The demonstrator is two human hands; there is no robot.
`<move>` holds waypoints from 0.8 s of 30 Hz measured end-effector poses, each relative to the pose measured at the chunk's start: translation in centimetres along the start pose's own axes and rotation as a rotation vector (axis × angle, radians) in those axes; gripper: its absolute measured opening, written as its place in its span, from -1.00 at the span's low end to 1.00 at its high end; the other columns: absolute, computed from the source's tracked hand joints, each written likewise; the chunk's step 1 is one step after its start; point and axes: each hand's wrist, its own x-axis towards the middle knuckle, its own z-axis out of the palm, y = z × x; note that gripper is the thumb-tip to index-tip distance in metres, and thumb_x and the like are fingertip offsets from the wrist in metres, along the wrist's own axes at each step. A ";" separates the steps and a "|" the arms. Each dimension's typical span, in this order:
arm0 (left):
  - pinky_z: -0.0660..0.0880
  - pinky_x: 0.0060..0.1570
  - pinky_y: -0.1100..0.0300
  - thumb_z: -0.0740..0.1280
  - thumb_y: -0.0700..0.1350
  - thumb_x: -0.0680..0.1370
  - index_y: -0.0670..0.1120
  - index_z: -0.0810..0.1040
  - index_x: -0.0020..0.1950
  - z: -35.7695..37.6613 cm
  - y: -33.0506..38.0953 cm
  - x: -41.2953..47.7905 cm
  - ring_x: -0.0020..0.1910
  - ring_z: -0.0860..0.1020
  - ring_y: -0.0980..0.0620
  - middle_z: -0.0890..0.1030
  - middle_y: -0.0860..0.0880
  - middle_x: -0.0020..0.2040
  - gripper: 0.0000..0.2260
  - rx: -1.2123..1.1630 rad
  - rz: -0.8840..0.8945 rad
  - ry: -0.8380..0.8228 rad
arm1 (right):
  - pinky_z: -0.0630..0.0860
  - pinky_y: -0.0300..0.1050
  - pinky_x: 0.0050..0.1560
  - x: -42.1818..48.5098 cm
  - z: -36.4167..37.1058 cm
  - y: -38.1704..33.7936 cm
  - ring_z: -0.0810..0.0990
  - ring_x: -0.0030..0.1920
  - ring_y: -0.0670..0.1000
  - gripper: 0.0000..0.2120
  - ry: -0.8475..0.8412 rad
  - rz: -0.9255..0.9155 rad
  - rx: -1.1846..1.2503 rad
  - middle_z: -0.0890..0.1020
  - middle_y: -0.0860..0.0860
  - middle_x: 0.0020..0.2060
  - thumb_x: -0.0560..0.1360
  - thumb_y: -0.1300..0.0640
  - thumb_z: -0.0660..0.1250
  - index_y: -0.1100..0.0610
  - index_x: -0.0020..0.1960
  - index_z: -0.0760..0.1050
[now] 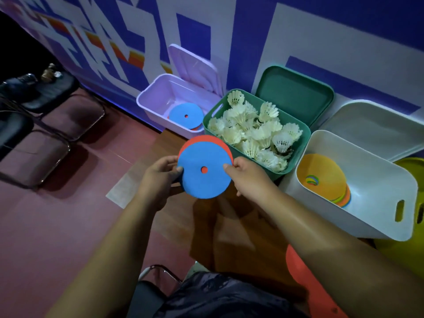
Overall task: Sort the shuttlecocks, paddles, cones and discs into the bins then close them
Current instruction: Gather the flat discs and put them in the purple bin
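Dark garment [218, 299]: nearest, bottom edge.
Left hand [158, 177]: fingers clamped on blue disc's [204, 180] left rim.
Right hand [246, 177]: fingers clamped on right rim.
Red disc [206, 139]: behind blue disc, near green bin [307, 134].

Held disc [204, 182]: flat blue face, red showing through the centre hole. Second disc [206, 139] behind it is red, seen as a crescent along the top edge. Lilac bin [150, 106] is pale lilac, its lid [195, 72] the same. The disc inside [183, 112] is blue with a red rim under it. Green bin [284, 171] is teal-green, with green lid [296, 92] matching. Shuttlecocks [254, 131] are white, some with dark bands near the base. In the white bin [371, 203], the top cone [325, 166] is yellow, with orange, green and blue edges beneath. Wall [344, 31]: blue and white blocks, orange-red stripes at left. Floor [46, 226] is dark red.
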 end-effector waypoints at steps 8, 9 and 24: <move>0.70 -0.09 0.03 0.30 -0.25 0.68 -0.03 0.61 0.29 -1.5 5.6 5.8 0.00 0.75 -0.05 0.76 -0.03 0.10 -0.77 -0.301 0.029 0.071 | 0.69 0.05 -0.17 4.3 0.6 -5.0 0.59 -0.30 -0.03 -0.85 0.013 0.003 0.184 0.64 -0.01 -0.18 0.66 0.00 0.30 -0.03 0.14 0.62; 0.70 -0.11 0.05 0.31 -0.24 0.68 -0.04 0.60 0.29 -1.5 6.3 6.6 0.02 0.75 -0.06 0.76 -0.05 0.12 -0.77 -0.331 0.029 0.080 | 0.69 0.04 -0.17 4.7 0.7 -5.4 0.59 -0.31 -0.04 -0.85 0.009 -0.001 0.198 0.65 -0.02 -0.18 0.66 0.00 0.30 -0.05 0.13 0.63; 0.66 -0.27 -0.01 0.26 -0.30 0.66 -0.22 0.50 0.34 0.4 8.8 19.1 -0.09 0.67 0.00 0.61 -0.16 0.14 -0.75 -0.158 -0.266 0.216 | 0.63 -0.07 -0.19 6.3 -0.8 -3.1 0.61 -0.30 -0.08 -0.83 -0.012 0.061 0.192 0.67 -0.06 -0.21 0.67 0.06 0.28 -0.07 0.10 0.65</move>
